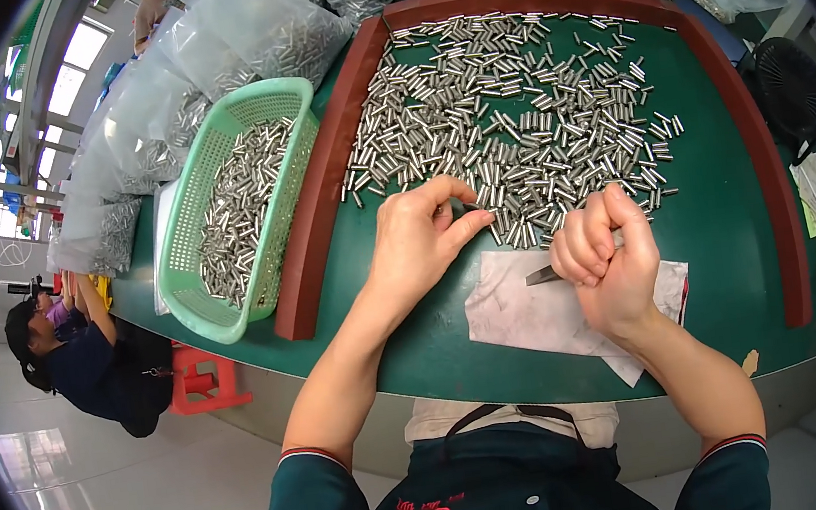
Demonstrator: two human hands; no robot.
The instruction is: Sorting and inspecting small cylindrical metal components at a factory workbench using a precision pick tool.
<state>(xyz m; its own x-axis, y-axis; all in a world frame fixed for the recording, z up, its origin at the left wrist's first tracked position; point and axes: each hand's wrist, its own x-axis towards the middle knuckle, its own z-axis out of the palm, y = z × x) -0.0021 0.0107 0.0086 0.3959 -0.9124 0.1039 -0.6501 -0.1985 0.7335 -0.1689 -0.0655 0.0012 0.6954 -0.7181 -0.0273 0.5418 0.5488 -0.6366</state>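
Small shiny metal pins (pixel 515 132) lie spread in a loose heap on the green tabletop (pixel 716 129). At the heap's near edge is my left hand (pixel 421 238), fingers curled and thumb stretched toward the pins; whatever is between its fingertips is too small to make out. My right hand (pixel 608 247) is closed in a fist above a stained white cloth (pixel 505 309). From that fist sticks a short, flat grey metal tool (pixel 540 276), its tip pointing left and the rest hidden by my fingers.
A dark red raised border (pixel 322 204) frames the heap on the left, far and right sides. Left of it stands a green perforated basket (pixel 178 271) of pins. Bags of pins (pixel 283 42) line the back; a black fan (pixel 792 95) is right. A person (pixel 88 362) sits far left.
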